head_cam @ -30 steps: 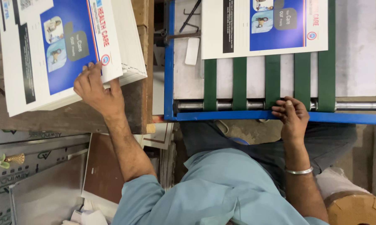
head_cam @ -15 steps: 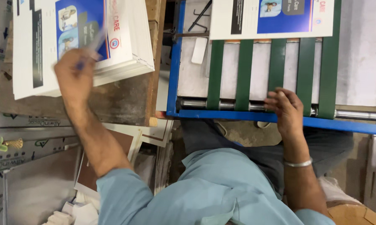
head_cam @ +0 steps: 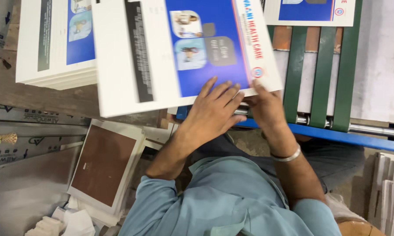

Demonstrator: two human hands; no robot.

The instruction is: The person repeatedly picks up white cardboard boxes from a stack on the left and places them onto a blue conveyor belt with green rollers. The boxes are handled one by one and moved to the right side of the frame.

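A stack of white printed sheets [head_cam: 52,48] with blue panels sits on a worn wooden surface [head_cam: 44,98] at the upper left. Below it, a brown board with a white border [head_cam: 103,164] rests on a pile of similar boards, with crumpled white paper [head_cam: 70,223] beside its lower edge. At the right, 3 green belts [head_cam: 321,65] run over a metal roller [head_cam: 371,130] inside a blue frame [head_cam: 336,135]. Another printed sheet [head_cam: 310,11] lies across the belts at the top.
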